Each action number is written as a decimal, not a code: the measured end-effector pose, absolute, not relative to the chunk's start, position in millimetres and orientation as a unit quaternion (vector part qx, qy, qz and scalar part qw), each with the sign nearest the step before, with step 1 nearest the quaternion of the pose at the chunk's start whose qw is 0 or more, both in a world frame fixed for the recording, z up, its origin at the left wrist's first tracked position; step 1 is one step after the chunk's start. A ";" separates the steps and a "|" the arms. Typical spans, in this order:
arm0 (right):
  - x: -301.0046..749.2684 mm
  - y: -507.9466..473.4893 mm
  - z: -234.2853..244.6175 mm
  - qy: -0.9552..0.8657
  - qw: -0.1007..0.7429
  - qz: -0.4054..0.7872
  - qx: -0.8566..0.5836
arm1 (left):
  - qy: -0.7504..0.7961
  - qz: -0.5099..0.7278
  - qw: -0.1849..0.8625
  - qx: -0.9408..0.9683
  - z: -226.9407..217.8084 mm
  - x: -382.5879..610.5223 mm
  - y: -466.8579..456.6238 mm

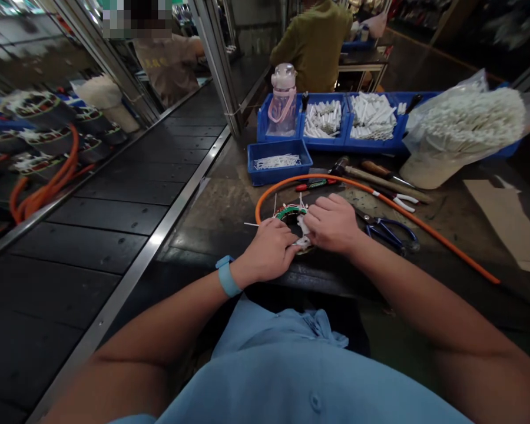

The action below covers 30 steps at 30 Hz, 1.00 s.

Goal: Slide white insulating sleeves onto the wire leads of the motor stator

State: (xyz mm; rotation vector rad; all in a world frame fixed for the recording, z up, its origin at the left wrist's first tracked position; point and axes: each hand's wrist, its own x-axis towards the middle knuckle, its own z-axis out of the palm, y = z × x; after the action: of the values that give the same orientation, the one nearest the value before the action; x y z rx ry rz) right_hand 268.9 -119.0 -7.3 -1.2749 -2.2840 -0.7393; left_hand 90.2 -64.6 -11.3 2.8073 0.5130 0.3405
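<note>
A round wound coil part point(291, 213) with green and white wires lies on the dark workbench point(229, 206), close to its near edge. My left hand point(269, 250), a blue band on its wrist, rests closed on the part's near left side. My right hand point(333, 224) lies closed over the part's right side, its fingers pinching a small white piece point(302, 227) at the part. Most of the part is hidden under both hands.
An orange cable point(380, 200) loops round the part. Blue-handled scissors point(391, 232), a red pen point(315, 184) and hand tools point(380, 174) lie right. Behind stand blue bins of white tubes point(371, 118), a pink bottle point(282, 100) and a bag point(463, 126). A conveyor point(115, 200) runs left; two people work beyond.
</note>
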 end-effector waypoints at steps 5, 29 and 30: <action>275.5 -126.9 -9.8 -0.831 0.286 0.014 -0.477 | 0.164 0.123 0.081 0.975 -12.2 88.3 -65.5; 246.6 -109.0 -5.9 -0.804 0.137 -0.013 -0.579 | 0.099 0.140 0.099 0.980 -9.7 86.7 -52.4; 253.7 -110.4 -6.5 -0.808 0.171 0.029 -0.563 | 0.094 0.134 0.111 0.980 -7.0 84.0 -50.9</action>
State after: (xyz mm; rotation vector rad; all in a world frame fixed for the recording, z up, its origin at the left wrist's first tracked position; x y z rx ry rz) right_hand 253.7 -110.4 -6.5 -1.5999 -2.2936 0.0815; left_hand 84.0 -50.9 -7.0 2.8799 0.2755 0.3922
